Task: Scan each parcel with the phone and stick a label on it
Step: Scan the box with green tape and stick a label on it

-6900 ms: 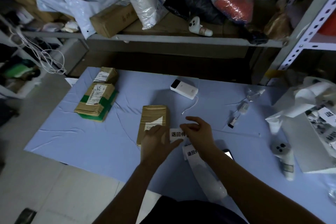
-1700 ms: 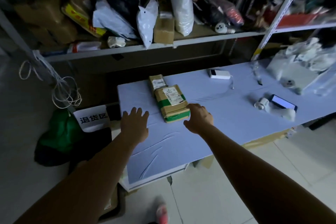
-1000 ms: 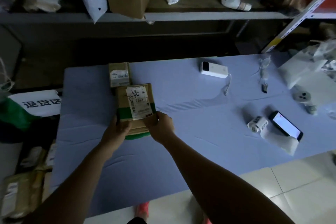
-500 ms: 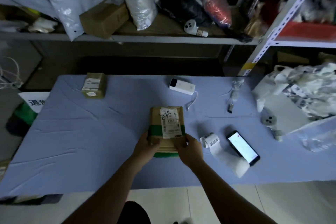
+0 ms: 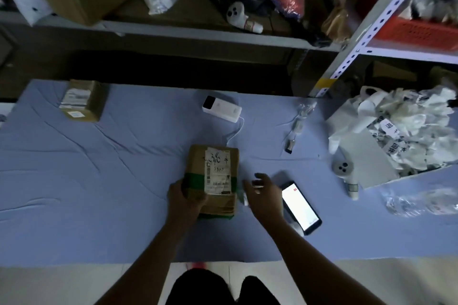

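Two cardboard parcels lie on the blue-covered table [image 5: 99,181]. The larger parcel [image 5: 198,163] sits near the middle, close to the person's edge. It lies flat with one white shipping label [image 5: 218,172] facing up and a green tape band [image 5: 194,179] across it. The left hand [image 5: 184,195] grips its near left corner, with the fingers curled round the edge. The small parcel [image 5: 81,100] rests well apart at the far left of the table, untouched. The right hand [image 5: 265,193] hovers just beside the larger parcel's right edge, between it and the single phone [image 5: 301,208]. Its fingers are spread and loose and hold nothing that I can make out. A small white blur at the edge of its palm may be part of a label roll, but the view is too smeared to tell. The two hands are apart, with the parcel's width between them. The phone lies flat on the cloth with its screen lit white, just right of the right hand. One white power bank [image 5: 221,108] sits farther back, its thin cable trailing toward the larger parcel. There are two white handheld devices with three dark holes, one on the table [image 5: 343,168] at the right and one on the shelf [image 5: 238,13] behind. A heap of crumpled white paper [image 5: 409,129] fills the table's right end.
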